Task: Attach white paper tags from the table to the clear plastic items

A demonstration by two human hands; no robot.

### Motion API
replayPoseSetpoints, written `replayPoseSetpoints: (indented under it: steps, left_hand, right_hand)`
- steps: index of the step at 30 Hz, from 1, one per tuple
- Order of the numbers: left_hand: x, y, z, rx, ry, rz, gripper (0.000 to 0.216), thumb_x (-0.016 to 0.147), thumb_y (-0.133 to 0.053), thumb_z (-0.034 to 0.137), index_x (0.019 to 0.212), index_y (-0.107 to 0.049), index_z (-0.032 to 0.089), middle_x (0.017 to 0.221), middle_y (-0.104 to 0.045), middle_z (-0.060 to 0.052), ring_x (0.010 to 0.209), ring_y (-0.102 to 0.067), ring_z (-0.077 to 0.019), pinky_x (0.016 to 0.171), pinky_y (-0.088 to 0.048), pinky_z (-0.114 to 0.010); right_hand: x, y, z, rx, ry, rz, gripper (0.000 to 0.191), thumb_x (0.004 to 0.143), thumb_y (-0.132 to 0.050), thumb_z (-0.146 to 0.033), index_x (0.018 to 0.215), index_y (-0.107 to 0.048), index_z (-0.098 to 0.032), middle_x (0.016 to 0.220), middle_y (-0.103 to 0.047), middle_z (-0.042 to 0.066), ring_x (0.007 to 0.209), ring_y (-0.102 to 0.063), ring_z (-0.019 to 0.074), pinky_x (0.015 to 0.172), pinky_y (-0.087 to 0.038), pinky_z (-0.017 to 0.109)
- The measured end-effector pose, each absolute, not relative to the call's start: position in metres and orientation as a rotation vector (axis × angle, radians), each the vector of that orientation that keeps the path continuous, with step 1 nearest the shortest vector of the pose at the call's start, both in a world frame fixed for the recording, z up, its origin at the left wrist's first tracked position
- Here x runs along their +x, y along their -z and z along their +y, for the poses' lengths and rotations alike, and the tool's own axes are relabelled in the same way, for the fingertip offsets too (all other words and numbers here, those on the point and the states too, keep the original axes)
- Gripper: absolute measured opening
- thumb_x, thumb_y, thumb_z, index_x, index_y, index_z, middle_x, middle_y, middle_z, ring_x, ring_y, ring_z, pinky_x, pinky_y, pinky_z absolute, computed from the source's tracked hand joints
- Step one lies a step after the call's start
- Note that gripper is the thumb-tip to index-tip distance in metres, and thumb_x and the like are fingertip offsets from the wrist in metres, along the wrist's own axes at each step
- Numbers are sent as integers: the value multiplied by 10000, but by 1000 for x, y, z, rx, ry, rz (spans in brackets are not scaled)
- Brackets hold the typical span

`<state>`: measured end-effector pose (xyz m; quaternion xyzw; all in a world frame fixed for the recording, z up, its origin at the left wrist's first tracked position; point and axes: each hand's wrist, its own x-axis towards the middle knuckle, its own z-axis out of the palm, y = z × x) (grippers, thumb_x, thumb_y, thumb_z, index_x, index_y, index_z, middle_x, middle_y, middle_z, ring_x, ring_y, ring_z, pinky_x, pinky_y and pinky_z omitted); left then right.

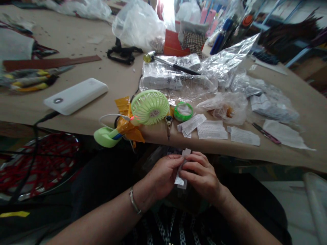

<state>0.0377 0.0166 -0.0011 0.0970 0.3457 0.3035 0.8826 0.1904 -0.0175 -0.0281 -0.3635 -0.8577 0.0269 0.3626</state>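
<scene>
Nearer the person than the green fan (pixel 150 107) and to its right, the left hand (pixel 167 173) and right hand (pixel 204 175) each have their grip pinched on narrow white labels (pixel 181 178). On the table (pixel 117 80), right of the fan, sit a green tub (pixel 183 117) and paper slips (pixel 212 130); left of it lies a white power bank (pixel 80 95).

"What runs along the table's (pixel 122 76) near edge?"

"Left to right: power bank (pixel 76 96), fan (pixel 150 107), tub (pixel 182 118), paper labels (pixel 212 130), hand tool (pixel 267 133); behind the tub, wrapped bundles (pixel 162 83); across those, a mallet (pixel 176 65); beyond it, a box (pixel 173 44); left of that, a plastic bag (pixel 139 25)."

"And before the edge?"

"The left hand (pixel 167 170) and right hand (pixel 201 173), paper strips (pixel 180 179) between them; further left, a tray (pixel 28 196), lower than the table."
</scene>
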Motion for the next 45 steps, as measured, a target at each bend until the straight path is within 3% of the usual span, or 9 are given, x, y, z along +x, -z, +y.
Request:
replayPoseSetpoints:
  steps: [15, 21, 25, 28, 31, 39, 45]
  left_hand:
    - [38, 4, 14, 213, -667, 734, 136, 625, -731, 149, 712, -672, 64, 656, -637, -40, 539, -565, -81, 471, -400, -153]
    - [38, 5, 13, 262, -632, 818, 81, 722, -666, 153, 749, -654, 77, 634, -651, -57, 500, -580, -106, 469, -445, -187]
    - [36, 6, 14, 339, -559, 956, 102, 813, -577, 183, 824, -629, 96, 656, -669, -79, 560, -632, -164, 547, -513, -274]
    - [37, 9, 14, 349, -553, 995, 91, 823, -561, 173, 824, -617, 100, 624, -651, -58, 550, -631, -164, 545, -511, -276]
    - [39, 11, 14, 346, -560, 999, 92, 829, -549, 171, 821, -610, 102, 604, -638, -45, 531, -624, -161, 534, -505, -274]
    - [40, 12, 14, 336, -587, 1005, 94, 830, -546, 178, 837, -604, 104, 609, -637, -46, 541, -629, -167, 523, -499, -271]
    - [38, 5, 14, 346, -588, 997, 98, 830, -540, 176, 821, -606, 103, 622, -646, -55, 546, -629, -159, 527, -493, -259]
  right_hand:
    - [185, 25, -20, -946, -96, -2255, 166, 849, -530, -123, 895, -650, -228, 875, -684, 2, 1037, -559, 161, 998, -384, 397]
    - [200, 19, -24, -998, -123, -2179, 331, 798, -619, -183, 1124, -565, -196, 976, -672, 56, 1064, -554, 215, 921, -469, 420]
    - [251, 13, -20, -1345, 217, -1943, 407, 807, -600, -192, 1205, -517, -204, 1063, -619, 100, 1119, -510, 265, 918, -463, 471]
    - [289, 14, -19, -1688, 522, -1795, 472, 817, -597, -297, 1249, -485, -144, 1135, -570, 157, 1136, -477, 305, 959, -405, 519]
    - [307, 20, -19, -1922, 610, -1822, 514, 826, -573, -364, 1268, -473, -122, 1175, -554, 174, 1153, -453, 323, 962, -383, 524]
    - [315, 22, -19, -1775, 590, -1851, 197, 852, -537, -242, 1012, -639, -190, 1004, -655, 80, 981, -567, 219, 898, -435, 387]
    - [319, 16, -19, -1617, 438, -1684, 94, 824, -574, -188, 879, -651, -191, 890, -668, 63, 871, -614, 203, 828, -478, 384]
